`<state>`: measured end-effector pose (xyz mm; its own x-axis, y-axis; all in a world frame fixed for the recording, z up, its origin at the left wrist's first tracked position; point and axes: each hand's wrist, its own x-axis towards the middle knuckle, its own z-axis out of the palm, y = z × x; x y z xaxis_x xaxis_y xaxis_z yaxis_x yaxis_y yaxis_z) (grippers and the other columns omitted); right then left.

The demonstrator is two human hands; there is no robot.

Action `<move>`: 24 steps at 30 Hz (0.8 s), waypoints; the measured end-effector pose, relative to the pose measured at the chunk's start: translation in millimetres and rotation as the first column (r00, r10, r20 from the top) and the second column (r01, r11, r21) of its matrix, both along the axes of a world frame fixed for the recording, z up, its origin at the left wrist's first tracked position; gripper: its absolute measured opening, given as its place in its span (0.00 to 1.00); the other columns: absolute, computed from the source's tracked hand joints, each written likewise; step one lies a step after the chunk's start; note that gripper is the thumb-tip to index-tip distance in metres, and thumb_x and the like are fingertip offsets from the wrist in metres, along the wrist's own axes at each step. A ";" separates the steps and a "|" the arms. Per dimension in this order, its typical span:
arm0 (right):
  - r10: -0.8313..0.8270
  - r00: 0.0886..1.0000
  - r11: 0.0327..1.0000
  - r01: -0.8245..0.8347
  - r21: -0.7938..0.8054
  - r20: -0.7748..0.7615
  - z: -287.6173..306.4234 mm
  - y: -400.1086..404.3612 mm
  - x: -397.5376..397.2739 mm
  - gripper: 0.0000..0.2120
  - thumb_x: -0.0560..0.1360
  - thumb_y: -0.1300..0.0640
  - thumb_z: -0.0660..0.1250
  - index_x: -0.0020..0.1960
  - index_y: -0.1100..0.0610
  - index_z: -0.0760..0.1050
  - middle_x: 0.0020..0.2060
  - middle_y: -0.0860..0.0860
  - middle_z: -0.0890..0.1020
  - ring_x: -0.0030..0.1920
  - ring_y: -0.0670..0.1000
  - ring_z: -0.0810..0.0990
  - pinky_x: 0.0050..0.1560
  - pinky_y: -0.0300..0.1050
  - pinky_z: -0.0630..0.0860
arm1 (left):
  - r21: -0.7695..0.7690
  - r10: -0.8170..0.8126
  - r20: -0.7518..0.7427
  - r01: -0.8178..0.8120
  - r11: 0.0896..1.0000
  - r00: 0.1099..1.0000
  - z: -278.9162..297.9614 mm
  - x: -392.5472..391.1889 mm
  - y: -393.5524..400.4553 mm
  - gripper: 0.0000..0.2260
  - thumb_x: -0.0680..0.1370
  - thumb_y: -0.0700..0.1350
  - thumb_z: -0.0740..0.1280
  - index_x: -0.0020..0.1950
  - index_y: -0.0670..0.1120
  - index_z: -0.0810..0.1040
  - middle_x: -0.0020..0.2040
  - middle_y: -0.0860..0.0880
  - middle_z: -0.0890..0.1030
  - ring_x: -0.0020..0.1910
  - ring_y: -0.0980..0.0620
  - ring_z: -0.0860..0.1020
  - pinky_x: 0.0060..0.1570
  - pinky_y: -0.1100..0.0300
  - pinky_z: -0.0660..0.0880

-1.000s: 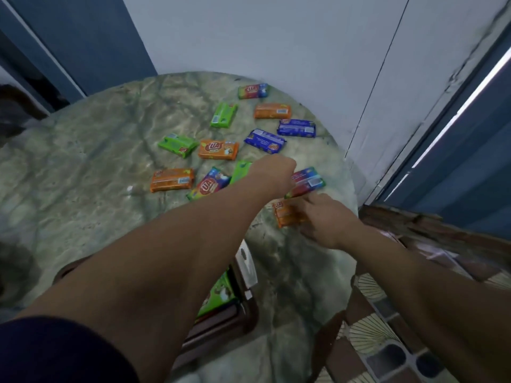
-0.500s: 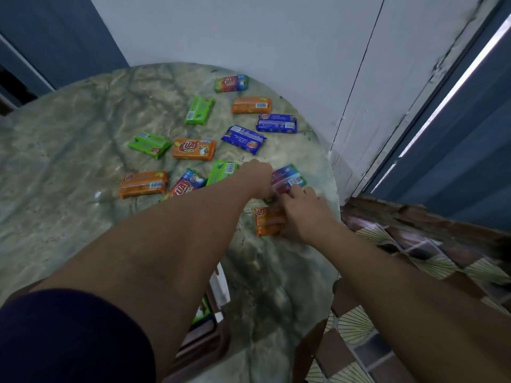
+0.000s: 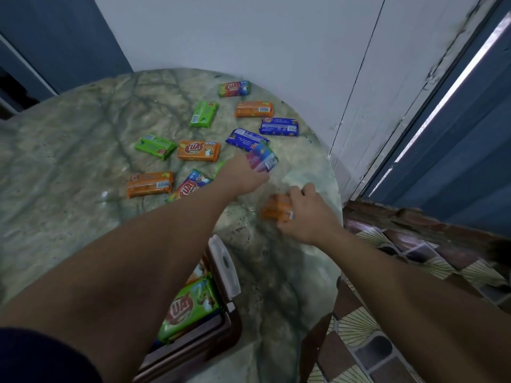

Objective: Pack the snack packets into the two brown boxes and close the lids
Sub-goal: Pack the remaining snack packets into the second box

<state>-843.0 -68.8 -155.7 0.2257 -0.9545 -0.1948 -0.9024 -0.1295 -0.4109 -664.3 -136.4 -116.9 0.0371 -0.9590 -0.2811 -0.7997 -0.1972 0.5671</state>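
My left hand [image 3: 243, 175] grips a pink and blue snack packet [image 3: 264, 158], lifted off the marble table [image 3: 69, 161]. To its right, my right hand [image 3: 304, 211] closes on an orange packet [image 3: 275, 210] near the table's right edge. Several more packets lie spread on the table: green [image 3: 204, 114], [image 3: 154, 146], orange [image 3: 199, 151], [image 3: 150, 184], [image 3: 253, 109], blue [image 3: 279, 126], [image 3: 244, 140], multicoloured [image 3: 234, 89], [image 3: 190, 186]. A brown box [image 3: 221, 324] stands open under my left forearm, with a green packet [image 3: 188, 308] inside. A second box is not visible.
The box's white-lined lid [image 3: 225, 265] stands up beside my left arm. A white wall [image 3: 249, 37] rises behind the table. A blue door frame [image 3: 442, 134] and patterned floor tiles [image 3: 387, 327] lie to the right, beyond the table's rounded edge.
My left hand has picked the pink and blue packet up off the table. My right hand has closed around the orange packet and drawn it slightly toward me.
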 end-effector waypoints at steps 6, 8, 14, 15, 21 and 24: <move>-0.100 0.962 0.992 0.117 -0.055 0.255 33.4 2.6 39.2 0.30 0.67 0.37 0.71 0.59 0.50 0.62 0.53 0.51 0.75 0.49 0.55 0.77 0.48 0.53 0.76 | -0.203 0.160 0.003 -0.156 0.967 0.987 35.0 74.2 47.4 0.25 0.68 0.59 0.79 0.53 0.50 0.70 0.43 0.55 0.76 0.43 0.52 0.77 0.43 0.56 0.70; -0.083 0.945 0.990 0.114 -0.082 0.317 46.2 7.7 59.1 0.30 0.67 0.38 0.70 0.60 0.49 0.61 0.53 0.50 0.75 0.48 0.54 0.77 0.46 0.51 0.76 | -0.269 0.186 0.068 -0.162 0.949 0.980 40.2 101.8 71.1 0.25 0.65 0.62 0.77 0.53 0.51 0.72 0.44 0.54 0.78 0.45 0.50 0.79 0.42 0.55 0.71; 0.090 0.912 0.986 -0.026 -0.163 0.399 74.3 40.2 122.1 0.32 0.66 0.38 0.69 0.63 0.48 0.60 0.53 0.48 0.76 0.49 0.52 0.77 0.44 0.51 0.75 | -0.405 0.269 0.182 -0.176 0.897 0.946 58.4 175.0 167.0 0.23 0.65 0.61 0.76 0.48 0.50 0.70 0.39 0.56 0.73 0.39 0.50 0.73 0.37 0.54 0.66; 0.141 0.910 0.978 -0.068 -0.195 0.390 77.4 46.4 130.4 0.32 0.66 0.38 0.70 0.64 0.48 0.60 0.53 0.48 0.76 0.50 0.51 0.76 0.44 0.51 0.75 | -0.409 0.283 0.205 -0.180 0.894 0.937 58.1 186.0 183.0 0.23 0.66 0.60 0.76 0.48 0.50 0.69 0.40 0.55 0.74 0.39 0.50 0.73 0.37 0.54 0.67; 0.472 0.879 0.846 -0.429 -0.318 0.070 84.6 80.1 172.1 0.33 0.67 0.36 0.70 0.65 0.50 0.64 0.50 0.47 0.76 0.51 0.52 0.77 0.41 0.47 0.70 | -0.407 0.218 0.263 -0.096 0.908 0.940 39.6 230.0 261.5 0.30 0.65 0.56 0.78 0.59 0.51 0.67 0.47 0.50 0.77 0.44 0.49 0.76 0.41 0.53 0.72; 0.608 0.778 0.751 -0.628 -0.205 -0.156 81.5 86.9 183.6 0.34 0.66 0.30 0.69 0.63 0.48 0.64 0.47 0.46 0.77 0.47 0.52 0.80 0.39 0.49 0.75 | -0.435 0.164 0.362 0.010 0.901 0.917 22.8 236.5 281.2 0.31 0.65 0.60 0.72 0.63 0.49 0.69 0.50 0.47 0.75 0.48 0.45 0.74 0.47 0.51 0.72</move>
